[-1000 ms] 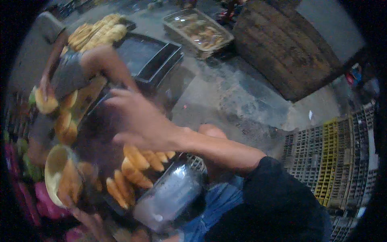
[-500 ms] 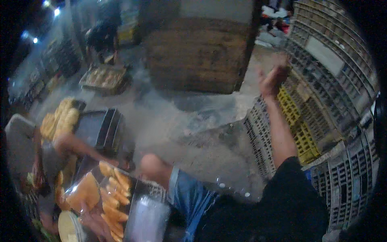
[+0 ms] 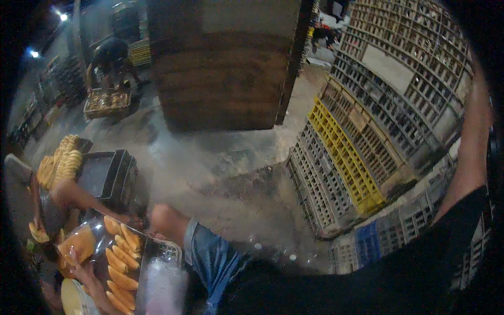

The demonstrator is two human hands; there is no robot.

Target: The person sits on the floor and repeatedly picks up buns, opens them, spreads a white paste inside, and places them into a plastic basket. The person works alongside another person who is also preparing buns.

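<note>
My left hand (image 3: pixel 88 276) is at the lower left. Its fingers are closed against a broad orange-brown piece of bread (image 3: pixel 77 244) behind shiny clear plastic. Beside it, several long bread rolls (image 3: pixel 124 255) lie in a row in a dark tray. A pale round tub (image 3: pixel 75 299) stands just below my left hand. My right forearm (image 3: pixel 472 136) rises along the right rim, past the stacked crates, and its hand lies outside the picture.
A seated person's arm (image 3: pixel 94 198) reaches toward the bread tray. Behind are dark bins (image 3: pixel 118 173) and piled bread (image 3: pixel 63 163). Stacked plastic crates (image 3: pixel 336 157) fill the right side. A large brown panel (image 3: pixel 226 79) stands ahead; farther left, a person bends over a crate (image 3: pixel 107 102).
My right arm has swung right and its hand, earlier open before the crates, has left the picture. The view has turned right, so the scene sits farther left.
</note>
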